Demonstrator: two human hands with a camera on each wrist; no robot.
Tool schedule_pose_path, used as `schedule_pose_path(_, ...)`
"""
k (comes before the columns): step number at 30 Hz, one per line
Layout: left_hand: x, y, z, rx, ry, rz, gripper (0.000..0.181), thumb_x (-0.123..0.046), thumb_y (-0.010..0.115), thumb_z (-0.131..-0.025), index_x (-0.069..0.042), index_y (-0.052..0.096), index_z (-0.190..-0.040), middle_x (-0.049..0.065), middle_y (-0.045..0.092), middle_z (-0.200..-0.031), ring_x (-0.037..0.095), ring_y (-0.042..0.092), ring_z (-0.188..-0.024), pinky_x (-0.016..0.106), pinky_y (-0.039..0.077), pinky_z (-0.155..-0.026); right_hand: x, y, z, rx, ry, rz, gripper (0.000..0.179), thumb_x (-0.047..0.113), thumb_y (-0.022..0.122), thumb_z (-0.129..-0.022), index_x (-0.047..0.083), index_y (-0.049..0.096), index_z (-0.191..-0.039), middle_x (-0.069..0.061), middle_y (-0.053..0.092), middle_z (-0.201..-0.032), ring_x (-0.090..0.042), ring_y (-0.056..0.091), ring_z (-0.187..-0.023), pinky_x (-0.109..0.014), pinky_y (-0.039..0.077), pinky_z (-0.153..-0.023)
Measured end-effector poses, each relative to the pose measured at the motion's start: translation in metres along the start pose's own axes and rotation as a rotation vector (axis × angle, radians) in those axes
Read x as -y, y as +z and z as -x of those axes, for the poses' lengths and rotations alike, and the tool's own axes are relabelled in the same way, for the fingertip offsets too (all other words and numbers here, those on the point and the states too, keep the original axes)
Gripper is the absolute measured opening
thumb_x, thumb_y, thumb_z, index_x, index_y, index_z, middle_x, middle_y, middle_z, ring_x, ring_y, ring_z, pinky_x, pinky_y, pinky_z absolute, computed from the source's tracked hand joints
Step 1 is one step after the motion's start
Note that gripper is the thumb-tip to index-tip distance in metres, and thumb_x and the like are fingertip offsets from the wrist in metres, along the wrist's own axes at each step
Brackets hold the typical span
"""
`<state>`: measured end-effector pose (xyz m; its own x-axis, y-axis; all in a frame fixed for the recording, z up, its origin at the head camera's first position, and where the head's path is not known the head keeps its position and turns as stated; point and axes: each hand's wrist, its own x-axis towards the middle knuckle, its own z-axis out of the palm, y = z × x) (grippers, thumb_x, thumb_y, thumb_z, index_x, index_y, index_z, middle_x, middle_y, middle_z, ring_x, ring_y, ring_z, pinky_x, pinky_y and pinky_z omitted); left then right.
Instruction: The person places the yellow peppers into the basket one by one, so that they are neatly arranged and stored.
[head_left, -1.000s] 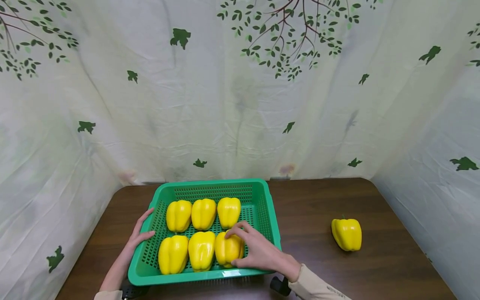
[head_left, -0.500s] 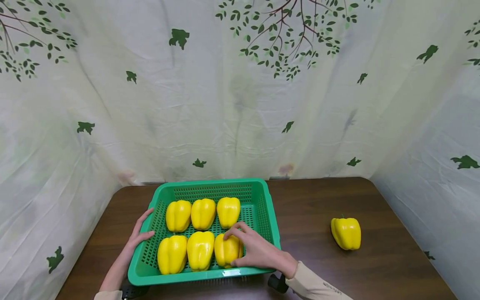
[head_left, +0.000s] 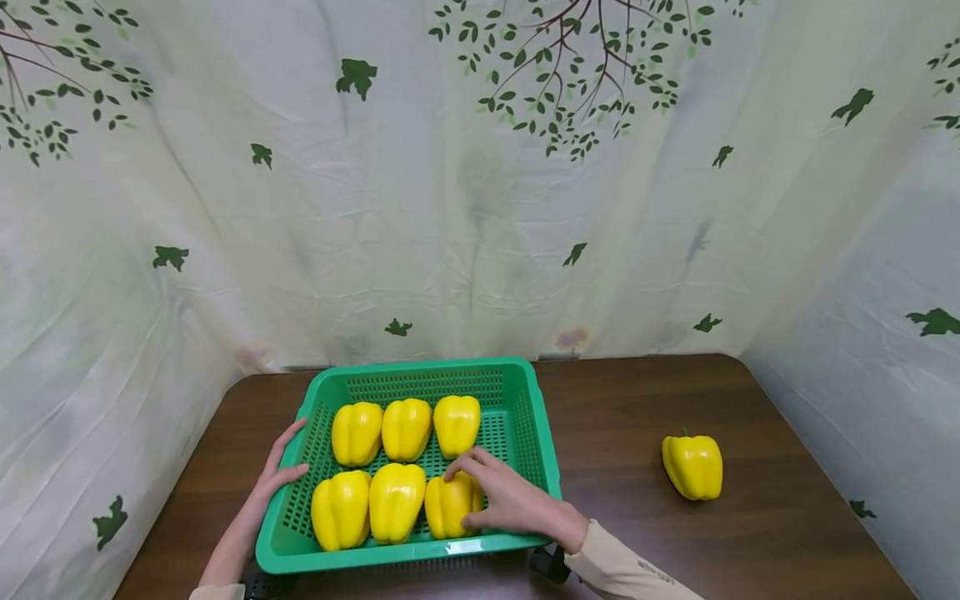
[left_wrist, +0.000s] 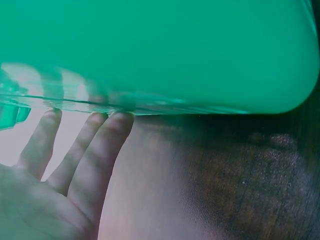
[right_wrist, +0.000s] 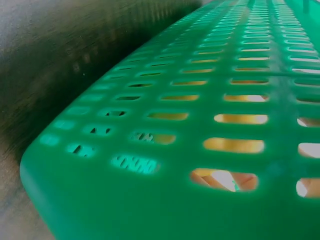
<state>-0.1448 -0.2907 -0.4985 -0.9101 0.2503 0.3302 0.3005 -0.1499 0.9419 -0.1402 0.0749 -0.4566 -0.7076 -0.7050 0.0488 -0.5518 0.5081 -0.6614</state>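
Note:
A green perforated plastic basket (head_left: 551, 467) holds two rows of yellow bell peppers. In the head view, my right hand (head_left: 513, 500) reaches over the near right rim. Its curled fingers and thumb grip the right-hand bell pepper (head_left: 444, 508) of the front row, partly covering it. The middle pepper (head_left: 396, 504) and left pepper (head_left: 341, 510) lie beside it. My left hand (head_left: 273, 471) rests against the basket's left side. In the left wrist view, straight fingers (left_wrist: 95, 155) touch the outer wall. Through the right wrist view's slots, only slivers of yellow and hand show.
Three more peppers (head_left: 407, 429) form the back row. A lone yellow bell pepper (head_left: 692, 468) lies on the brown wooden table (head_left: 780, 500) to the right. A pale leaf-printed curtain (head_left: 465, 208) hangs behind the table and at both sides.
My right hand has shifted slightly left with the pepper it grips. The other front-row peppers have slid a little left too. My left hand stays against the basket.

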Motion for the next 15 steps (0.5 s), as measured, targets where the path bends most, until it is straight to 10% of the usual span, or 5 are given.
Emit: schedule_pose_path(15, -0.001, 0.001, 0.001, -0.006, -0.043, 0.002, 0.065, 0.010, 0.031, -0.094, -0.024, 0.027, -0.150, -0.014, 0.033, -0.136, -0.001, 0.048, -0.114, 0.018, 0.046, -0.085, 0.003, -0.017, 0.011, -0.062, 0.005, -0.060, 0.037, 0.010, 0.071, -0.086, 0.015, 0.055, -0.119, 0.002, 0.049, -0.122, -0.019, 0.051, -0.105, -0.027, 0.047, -0.085)
